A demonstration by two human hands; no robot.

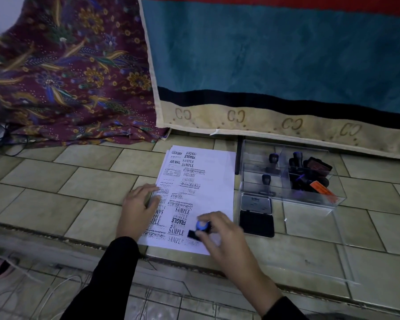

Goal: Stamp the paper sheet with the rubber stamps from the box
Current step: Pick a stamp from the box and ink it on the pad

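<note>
A white paper sheet (214, 181) lies on the tiled floor, covered on its left half with many black stamp prints such as SAMPLE and FRAGILE. My right hand (219, 236) grips a rubber stamp (200, 228) with a blue-topped handle and black base, held at the sheet's near edge, tilted. My left hand (138, 207) rests flat on the sheet's left edge, fingers spread. A clear plastic box (291, 172) to the right of the sheet holds several more stamps. An open black ink pad (256, 215) lies in front of the box.
A teal and cream mattress edge (275, 121) stands just behind the sheet and box. Patterned maroon cloth (67, 77) is piled at the back left. A step edge (56, 241) runs across the floor under my arms. Cables (14, 144) trail at left.
</note>
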